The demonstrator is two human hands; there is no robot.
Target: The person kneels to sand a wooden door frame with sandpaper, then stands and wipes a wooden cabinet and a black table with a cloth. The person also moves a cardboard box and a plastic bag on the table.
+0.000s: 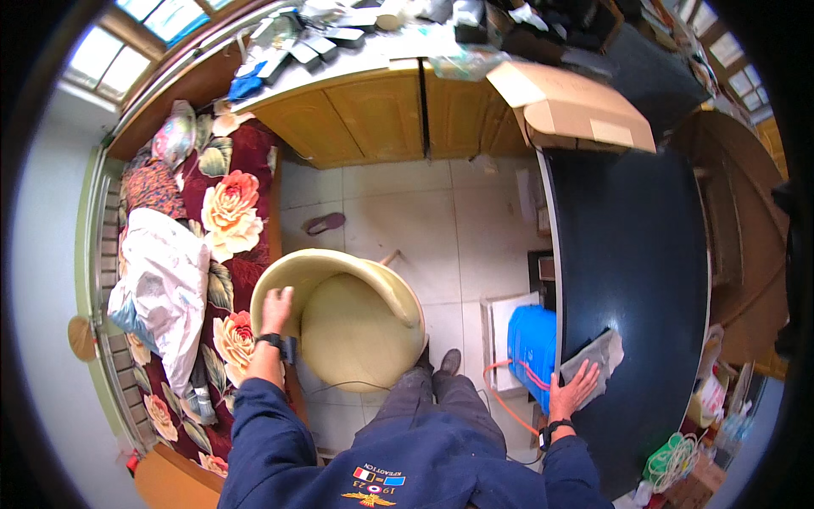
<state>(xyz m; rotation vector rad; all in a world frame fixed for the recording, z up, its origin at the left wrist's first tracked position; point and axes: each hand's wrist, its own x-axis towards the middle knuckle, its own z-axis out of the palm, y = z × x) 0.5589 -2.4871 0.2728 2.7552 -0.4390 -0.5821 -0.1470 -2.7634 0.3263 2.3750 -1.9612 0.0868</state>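
Observation:
My left hand [276, 310] touches the rim of a yellow-green tub chair [356, 321] with a round seat and curved back; how firmly the fingers hold it cannot be told. Beyond the chair on the left, a floral blanket [232, 216] covers a bed. On the right, my right hand [575, 389] lies palm down with spread fingers on a grey cloth [601, 369], which rests near the left edge of a black tabletop [629, 254]. Just left of that hand, below the table edge, is a blue case [531, 347] with a red-orange cord.
An open cardboard box [572, 114] stands at the table's far end. Wooden cabinets [375, 118] with a cluttered top line the far side. A slipper [324, 223] lies on the tiled floor. A white cloth [168, 273] lies on the bed, and a coiled cable [674, 461] sits at lower right.

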